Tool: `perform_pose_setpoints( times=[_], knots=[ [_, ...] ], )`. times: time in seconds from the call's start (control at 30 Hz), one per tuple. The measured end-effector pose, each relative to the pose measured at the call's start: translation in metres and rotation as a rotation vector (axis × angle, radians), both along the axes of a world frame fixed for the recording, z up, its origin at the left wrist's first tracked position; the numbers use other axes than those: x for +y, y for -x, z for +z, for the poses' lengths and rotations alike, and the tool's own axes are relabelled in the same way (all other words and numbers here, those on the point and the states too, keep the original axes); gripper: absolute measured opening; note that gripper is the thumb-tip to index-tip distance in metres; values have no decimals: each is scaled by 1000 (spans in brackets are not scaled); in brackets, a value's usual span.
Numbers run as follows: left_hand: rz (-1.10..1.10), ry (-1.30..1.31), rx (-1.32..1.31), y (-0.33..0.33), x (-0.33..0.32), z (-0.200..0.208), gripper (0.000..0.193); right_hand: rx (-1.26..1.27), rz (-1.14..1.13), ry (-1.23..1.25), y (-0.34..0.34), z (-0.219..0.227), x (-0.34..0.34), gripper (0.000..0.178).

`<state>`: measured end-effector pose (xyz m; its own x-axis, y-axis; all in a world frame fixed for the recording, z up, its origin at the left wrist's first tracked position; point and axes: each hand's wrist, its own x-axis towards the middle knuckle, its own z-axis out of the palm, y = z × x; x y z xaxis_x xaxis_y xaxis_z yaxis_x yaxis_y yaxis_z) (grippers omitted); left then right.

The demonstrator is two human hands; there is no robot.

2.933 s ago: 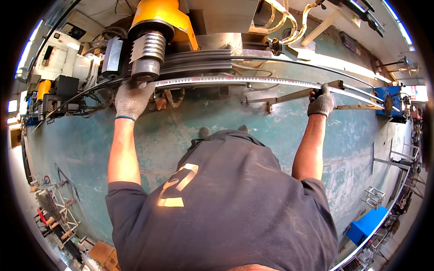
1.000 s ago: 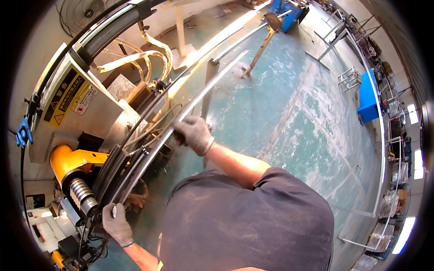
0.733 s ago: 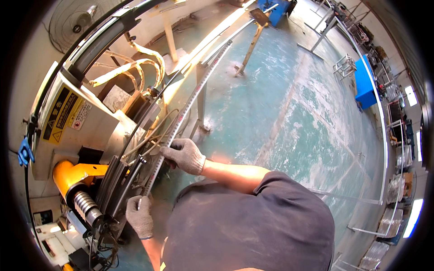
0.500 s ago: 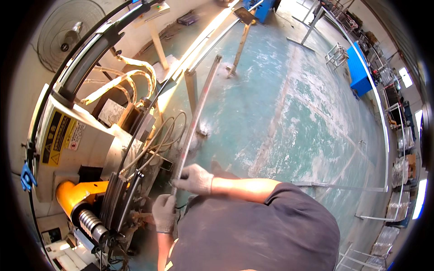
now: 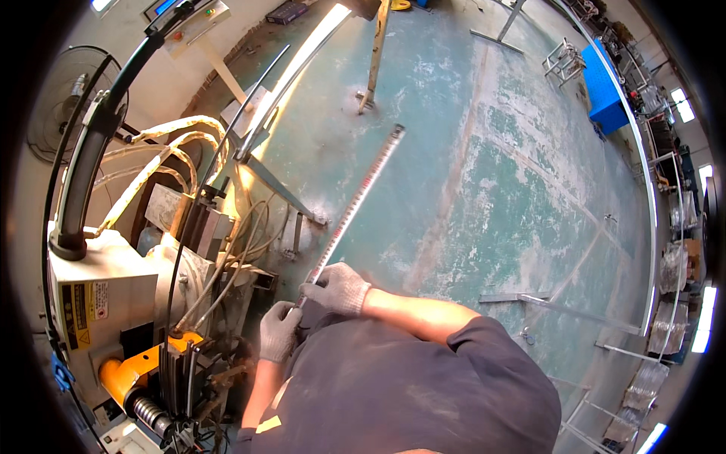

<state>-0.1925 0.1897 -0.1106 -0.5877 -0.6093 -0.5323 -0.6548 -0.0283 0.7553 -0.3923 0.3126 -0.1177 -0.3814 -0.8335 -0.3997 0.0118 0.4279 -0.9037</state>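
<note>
A long, narrow tape measure blade [image 5: 355, 198] with red and dark markings slants up and to the right over the floor, its dark tip at the far end. My right hand [image 5: 342, 289], in a grey knitted glove, is closed around the near part of the blade. Just below and to the left, my left hand [image 5: 280, 333], gloved the same way, grips the near end of the tape measure. Its fingers cover most of what they hold, and the case cannot be made out.
On the left stands a machine [image 5: 106, 280] with a yellow bracket [image 5: 147, 359], wrapped hoses [image 5: 162, 155] and cables. A metal support stand [image 5: 283, 189] rises beyond it. Metal frames [image 5: 646, 189] and a blue box [image 5: 603, 91] lie to the right on the worn green floor.
The blade has swung rightward, and its marked face now shows more clearly. Both hands stay on it, with the right shifted slightly right. The view has turned, bringing the machine lower.
</note>
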Motion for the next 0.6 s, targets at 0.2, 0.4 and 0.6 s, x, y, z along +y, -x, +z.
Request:
perform_pose_setpoints(
  times=[0.2,0.4,0.6],
  knots=[
    [-173,-94,-105,122,-18,-19,32,68,-166,-36,85,-17,23,30],
    [-386,-49,-32,268,-59,-85,36,221,-339,24,217,-32,15,25],
    [-517,20,-35,401,-93,-86,34,222,-450,41,331,-36,2,14]
  ],
)
